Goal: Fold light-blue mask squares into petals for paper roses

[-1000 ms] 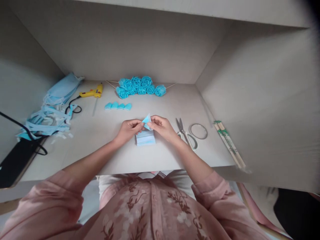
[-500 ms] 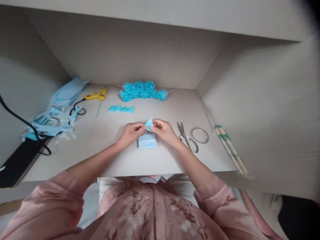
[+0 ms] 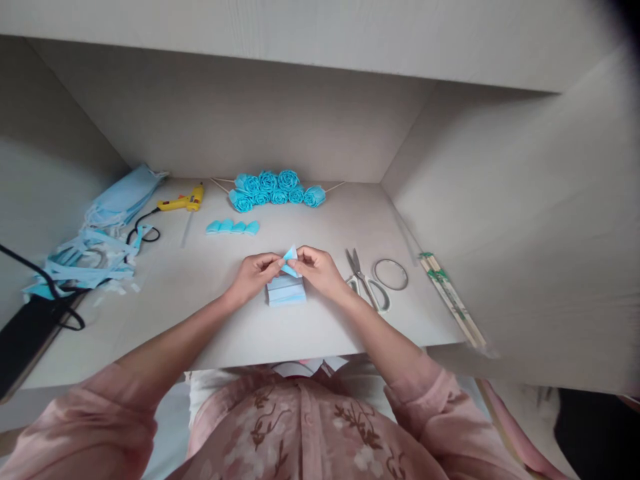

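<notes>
A small folded piece of blue face-mask fabric [image 3: 290, 259] is pinched between my two hands above the table. My left hand [image 3: 257, 275] grips its left side, fingers closed. On the other side, my right hand [image 3: 320, 268] holds it between thumb and fingers. Just below them lies a stack of pale blue pleated mask pieces [image 3: 287, 292], its upper part covered by the hands. Several folded blue petals [image 3: 233, 227] sit in a row farther back on the left. Behind these are blue fabric roses [image 3: 273, 188] on sticks.
Scissors [image 3: 367, 280] and a wire ring [image 3: 391, 274] lie on the right, with packaged wooden sticks [image 3: 453, 300] beyond. At the left are a yellow glue gun [image 3: 183, 200], a pile of face masks [image 3: 123, 197], and cut mask scraps [image 3: 85, 260]. Walls enclose the table's sides and back.
The whole view has shifted slightly with the head, so things appear lower and farther left. Both hands keep their pinch on the folded fabric, which looks a little more tilted.
</notes>
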Motion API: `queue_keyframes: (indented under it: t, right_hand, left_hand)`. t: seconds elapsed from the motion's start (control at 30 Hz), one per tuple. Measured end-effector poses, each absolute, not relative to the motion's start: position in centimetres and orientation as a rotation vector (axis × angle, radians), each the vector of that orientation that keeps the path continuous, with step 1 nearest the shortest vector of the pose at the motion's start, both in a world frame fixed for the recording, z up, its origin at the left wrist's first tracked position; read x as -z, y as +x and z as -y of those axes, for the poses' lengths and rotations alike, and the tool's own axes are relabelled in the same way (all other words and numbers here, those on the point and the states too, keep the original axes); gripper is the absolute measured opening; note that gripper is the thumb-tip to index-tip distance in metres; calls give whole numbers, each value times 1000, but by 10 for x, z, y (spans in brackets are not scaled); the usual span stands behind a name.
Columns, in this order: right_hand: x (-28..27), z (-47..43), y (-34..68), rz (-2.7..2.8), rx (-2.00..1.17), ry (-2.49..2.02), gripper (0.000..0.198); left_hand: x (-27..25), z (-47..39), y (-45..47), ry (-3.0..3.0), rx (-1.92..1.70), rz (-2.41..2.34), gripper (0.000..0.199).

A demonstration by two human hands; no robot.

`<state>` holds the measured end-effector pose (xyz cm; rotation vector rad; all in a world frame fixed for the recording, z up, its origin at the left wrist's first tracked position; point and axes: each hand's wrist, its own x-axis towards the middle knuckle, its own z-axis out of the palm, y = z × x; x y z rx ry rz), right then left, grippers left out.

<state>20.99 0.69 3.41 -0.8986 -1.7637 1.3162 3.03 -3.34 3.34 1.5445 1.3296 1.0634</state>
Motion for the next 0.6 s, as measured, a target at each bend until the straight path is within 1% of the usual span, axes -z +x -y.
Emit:
queue_keyframes:
  t: [0.13, 0.23, 0.3, 0.47, 0.53, 0.6]
  right_hand:
    - [-32, -6, 209, 1785, -1305, -898, 32]
    - [-33, -7, 212, 1767, -1285, -892, 27]
    - [-37, -8, 215, 1766, -1159, -879, 27]
    - [-44, -14, 225, 2070, -625, -700, 39]
    - [-42, -16, 226, 2166, -542, -658, 38]
    - [-37, -18, 225, 2216, -525, -642, 33]
  left_hand:
    - [-34, 33, 29, 1577, -1039, -1313, 39]
    - [-33, 32, 29, 1491, -1051, -1312, 39]
    - [-33, 31, 30, 1387, -1083, -1302, 39]
    - [-35, 30, 30, 1180, -1151, -1220, 38]
    - [-36, 30, 29, 1145, -1158, -1182, 37]
    - [-37, 30, 29, 1133, -1155, -1168, 37]
